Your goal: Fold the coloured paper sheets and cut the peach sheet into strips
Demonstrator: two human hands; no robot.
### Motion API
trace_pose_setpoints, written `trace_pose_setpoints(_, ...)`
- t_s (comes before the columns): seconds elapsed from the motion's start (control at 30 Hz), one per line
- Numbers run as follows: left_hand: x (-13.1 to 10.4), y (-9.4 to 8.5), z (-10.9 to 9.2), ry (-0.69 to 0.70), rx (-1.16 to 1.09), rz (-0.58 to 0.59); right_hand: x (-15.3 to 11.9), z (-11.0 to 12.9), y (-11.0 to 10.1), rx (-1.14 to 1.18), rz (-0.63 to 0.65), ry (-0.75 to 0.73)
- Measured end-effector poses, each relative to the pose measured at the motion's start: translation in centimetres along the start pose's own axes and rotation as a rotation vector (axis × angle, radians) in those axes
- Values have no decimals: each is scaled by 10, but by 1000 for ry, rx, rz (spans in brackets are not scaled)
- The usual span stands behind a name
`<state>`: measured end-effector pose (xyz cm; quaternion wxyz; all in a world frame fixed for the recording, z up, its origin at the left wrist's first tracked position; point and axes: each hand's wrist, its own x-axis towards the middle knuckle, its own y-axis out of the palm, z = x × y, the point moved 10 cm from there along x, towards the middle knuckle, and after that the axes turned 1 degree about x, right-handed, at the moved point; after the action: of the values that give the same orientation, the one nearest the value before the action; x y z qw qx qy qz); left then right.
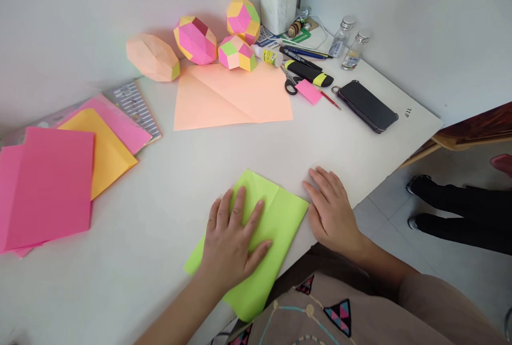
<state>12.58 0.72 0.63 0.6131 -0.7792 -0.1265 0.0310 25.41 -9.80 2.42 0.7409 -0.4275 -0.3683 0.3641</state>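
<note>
A lime-green sheet of paper (286, 217), with a crease near its far edge and a folded-over flap, lies at the table's near edge. My left hand (234, 238) rests flat on it, fingers spread and holding nothing. Just off the paper's right corner, my right hand (330, 209) lies on the white tabletop with its fingers stretched out and slightly apart. Part of the green paper is hidden under my left hand and forearm. Its nearest corner hangs over the table edge by my shirt.
A creased peach sheet (236, 94) lies farther back, below several folded paper solids (196, 40). Pink paper (52, 185) and a yellow sheet (104, 147) are stacked at left. Scissors (291, 86), a glue bottle (269, 56) and a black phone (368, 105) sit at back right. Another person's legs (464, 217) show at right.
</note>
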Motion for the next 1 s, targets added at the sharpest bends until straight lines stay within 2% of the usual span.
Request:
trace_pose_setpoints(0.2,0,0,0,5,4,3,4,0,-5,74,-60,67)
trace_pose_setpoints(0.4,0,1,-1,19,32,11,11,-1,-2,54,-45,133)
trace_pose_setpoints(1.0,-1,2,-1,31,52,12,17,1,-3,-20,-10,102)
